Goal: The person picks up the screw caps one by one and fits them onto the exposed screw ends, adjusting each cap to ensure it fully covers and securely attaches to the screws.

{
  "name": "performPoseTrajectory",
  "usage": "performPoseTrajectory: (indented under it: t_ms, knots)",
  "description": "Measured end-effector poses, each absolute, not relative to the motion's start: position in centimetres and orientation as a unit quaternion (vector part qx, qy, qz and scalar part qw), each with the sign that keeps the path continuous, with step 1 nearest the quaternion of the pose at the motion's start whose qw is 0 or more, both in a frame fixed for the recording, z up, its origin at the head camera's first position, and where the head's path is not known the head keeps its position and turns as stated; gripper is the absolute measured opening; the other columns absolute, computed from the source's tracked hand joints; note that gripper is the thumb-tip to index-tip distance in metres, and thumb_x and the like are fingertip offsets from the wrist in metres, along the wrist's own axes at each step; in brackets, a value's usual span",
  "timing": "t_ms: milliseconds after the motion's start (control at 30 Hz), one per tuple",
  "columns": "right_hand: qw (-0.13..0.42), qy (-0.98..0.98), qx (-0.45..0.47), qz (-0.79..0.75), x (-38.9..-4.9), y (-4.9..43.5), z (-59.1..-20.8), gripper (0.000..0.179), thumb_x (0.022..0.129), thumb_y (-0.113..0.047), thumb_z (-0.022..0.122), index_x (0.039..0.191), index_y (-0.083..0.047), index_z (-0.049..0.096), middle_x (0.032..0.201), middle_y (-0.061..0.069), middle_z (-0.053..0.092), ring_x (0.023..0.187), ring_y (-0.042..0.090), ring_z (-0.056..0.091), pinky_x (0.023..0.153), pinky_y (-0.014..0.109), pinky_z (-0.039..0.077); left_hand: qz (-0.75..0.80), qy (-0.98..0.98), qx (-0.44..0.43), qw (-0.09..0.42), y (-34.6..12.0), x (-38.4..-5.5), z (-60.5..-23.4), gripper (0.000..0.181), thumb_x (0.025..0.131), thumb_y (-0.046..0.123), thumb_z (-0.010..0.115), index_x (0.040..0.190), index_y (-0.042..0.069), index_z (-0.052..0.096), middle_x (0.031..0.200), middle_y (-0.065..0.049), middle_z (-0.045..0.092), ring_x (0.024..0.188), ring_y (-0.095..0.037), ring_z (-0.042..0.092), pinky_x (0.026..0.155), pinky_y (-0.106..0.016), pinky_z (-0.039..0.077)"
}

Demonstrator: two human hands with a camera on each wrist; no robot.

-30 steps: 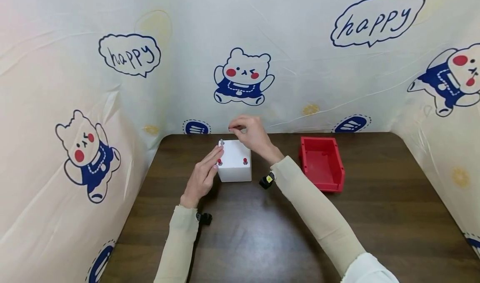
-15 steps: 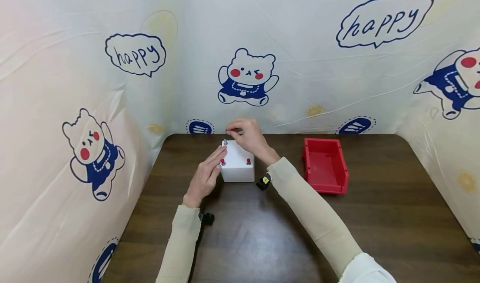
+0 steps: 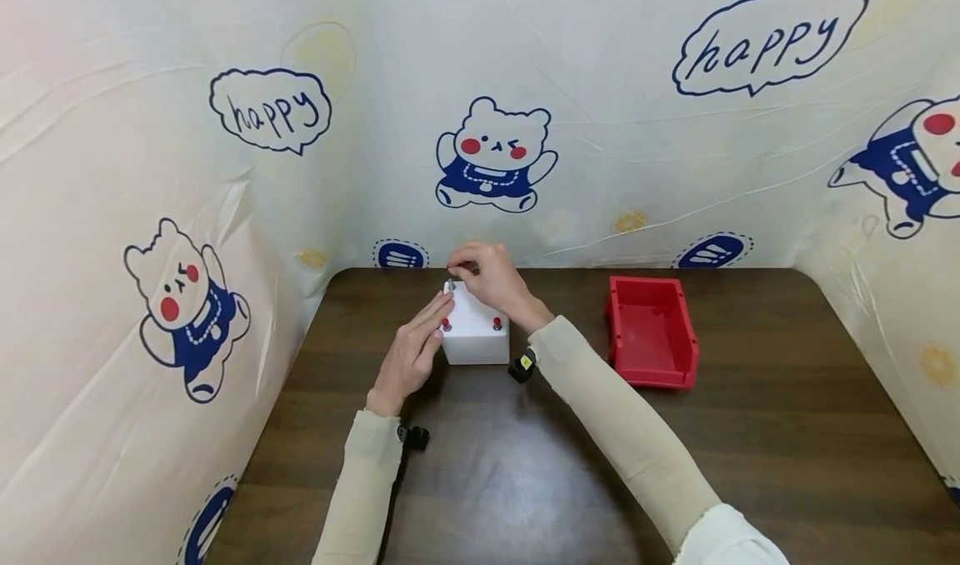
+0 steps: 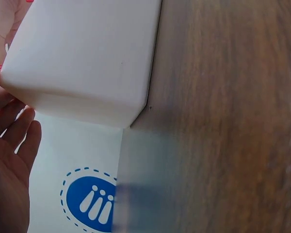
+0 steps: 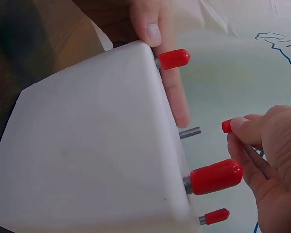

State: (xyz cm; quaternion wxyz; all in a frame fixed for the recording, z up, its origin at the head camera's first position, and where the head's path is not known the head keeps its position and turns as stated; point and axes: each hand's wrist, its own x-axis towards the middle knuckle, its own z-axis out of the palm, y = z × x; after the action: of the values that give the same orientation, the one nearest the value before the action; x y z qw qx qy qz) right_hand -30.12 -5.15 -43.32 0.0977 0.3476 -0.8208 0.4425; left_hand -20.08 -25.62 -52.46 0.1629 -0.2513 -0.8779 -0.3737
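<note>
A white box point(image 3: 476, 350) stands on the table, metal studs rising from its top. In the right wrist view, red caps cover three studs: a large near cap point(image 5: 216, 176), one cap point(image 5: 174, 59) by the left thumb and a lower cap point(image 5: 217, 216). The bare stud point(image 5: 190, 133) is at the far left corner. My right hand point(image 3: 495, 283) pinches a small red cap point(image 5: 226, 126) between thumb and finger, apart from that stud. My left hand point(image 3: 407, 357) rests along the box's left side with fingers extended, its thumb at the near corner.
A red open bin point(image 3: 651, 332) sits on the brown wooden table point(image 3: 570, 482), right of the box. Printed cloth point(image 3: 585, 173) hangs behind the table and along both sides. A wrist camera point(image 3: 523, 365) sits close to the box's right side.
My right hand has moved slightly left and down with the cap, closer to the bare stud. My left hand stays against the box. The head view has shifted a little.
</note>
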Motion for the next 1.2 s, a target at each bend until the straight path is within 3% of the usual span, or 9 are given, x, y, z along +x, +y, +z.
performPoseTrajectory:
  t_ms: [533, 933, 1200]
  knots:
    - [0.062, -0.838, 0.336, 0.426, -30.0, -5.4, -44.2, 0.017, 0.101, -0.005, 0.072, 0.111, -0.01, 0.084, 0.116, 0.006, 0.08, 0.107, 0.02, 0.075, 0.097, 0.032, 0.06, -0.372, -0.877, -0.254, 0.168, -25.7, -20.1, -52.5, 0.048, 0.113, 0.023, 0.043, 0.159, 0.012, 0.052, 0.169, 0.0, 0.043, 0.16, -0.02, 0.037, 0.127, -0.036, 0.031]
    - [0.058, -0.838, 0.339, 0.423, -30.3, -5.5, -44.5, 0.017, 0.101, -0.006, 0.072, 0.113, -0.009, 0.084, 0.117, 0.007, 0.08, 0.109, 0.021, 0.075, 0.098, 0.033, 0.06, -0.375, -0.874, -0.258, 0.172, -25.6, -20.0, -52.5, 0.048, 0.112, 0.02, 0.044, 0.158, 0.01, 0.053, 0.169, -0.003, 0.045, 0.159, -0.025, 0.039, 0.128, -0.036, 0.031]
    - [0.054, -0.843, 0.342, 0.412, -30.3, -5.6, -44.7, 0.017, 0.1, -0.005, 0.072, 0.112, -0.008, 0.084, 0.119, 0.007, 0.08, 0.112, 0.022, 0.074, 0.102, 0.033, 0.059, -0.372, -0.878, -0.254, 0.163, -25.7, -20.0, -52.4, 0.049, 0.112, 0.021, 0.043, 0.16, 0.012, 0.051, 0.17, 0.001, 0.042, 0.16, -0.021, 0.036, 0.128, -0.037, 0.03]
